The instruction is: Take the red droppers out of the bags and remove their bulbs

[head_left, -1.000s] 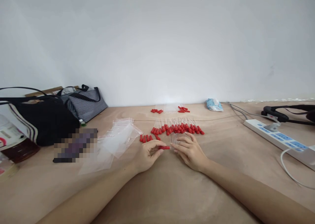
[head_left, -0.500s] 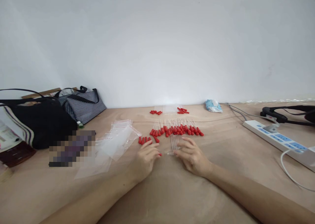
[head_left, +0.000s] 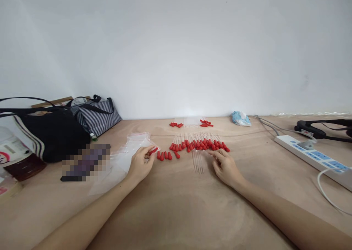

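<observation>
1. the left hand [head_left: 141, 164] pinched a small red rubbery bulb [head_left: 153, 151] near a row of loose matching bulbs [head_left: 165, 155].
2. the right hand [head_left: 225, 165] curled beside thin clear glass-like tubes [head_left: 197, 165]; whether its fingers pinched one, i couldn't tell.

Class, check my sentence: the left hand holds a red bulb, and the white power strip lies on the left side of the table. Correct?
No: the head view shows the white power strip on the right side of the table. The left hand does hold a red bulb.
</observation>
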Motion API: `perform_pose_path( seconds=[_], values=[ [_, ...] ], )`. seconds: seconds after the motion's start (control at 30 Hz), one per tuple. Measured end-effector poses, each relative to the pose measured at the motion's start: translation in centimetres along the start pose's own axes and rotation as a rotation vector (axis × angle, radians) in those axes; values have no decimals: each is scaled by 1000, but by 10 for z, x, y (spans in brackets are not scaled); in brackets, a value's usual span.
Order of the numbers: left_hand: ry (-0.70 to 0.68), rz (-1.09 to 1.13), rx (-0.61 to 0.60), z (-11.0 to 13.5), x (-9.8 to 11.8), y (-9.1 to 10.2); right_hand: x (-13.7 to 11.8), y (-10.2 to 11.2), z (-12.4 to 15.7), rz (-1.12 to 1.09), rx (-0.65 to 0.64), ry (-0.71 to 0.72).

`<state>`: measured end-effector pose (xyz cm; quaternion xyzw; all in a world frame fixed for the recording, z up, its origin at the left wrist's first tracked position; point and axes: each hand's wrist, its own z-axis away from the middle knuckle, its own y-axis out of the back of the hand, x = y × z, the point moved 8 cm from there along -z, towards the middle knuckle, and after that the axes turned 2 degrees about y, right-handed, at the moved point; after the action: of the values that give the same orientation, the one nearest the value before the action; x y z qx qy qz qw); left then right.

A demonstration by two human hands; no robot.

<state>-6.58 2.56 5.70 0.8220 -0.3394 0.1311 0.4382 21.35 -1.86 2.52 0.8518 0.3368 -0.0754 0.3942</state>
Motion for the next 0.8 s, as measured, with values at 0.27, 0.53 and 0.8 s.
perform_pose_path(
  seconds=[0.27, 0.53, 0.8],
  values=[
    [123, -98, -241, -15, 6, -35, 0, -9, -1, 4, -32, -46],
    [215, -328, -355, -45, 4, -58, -17, -12, -5, -132, -158, 13],
    [427, -354, -589, -61, -12, -99, -9, -9, -5, -110, -122, -10]
  ],
)
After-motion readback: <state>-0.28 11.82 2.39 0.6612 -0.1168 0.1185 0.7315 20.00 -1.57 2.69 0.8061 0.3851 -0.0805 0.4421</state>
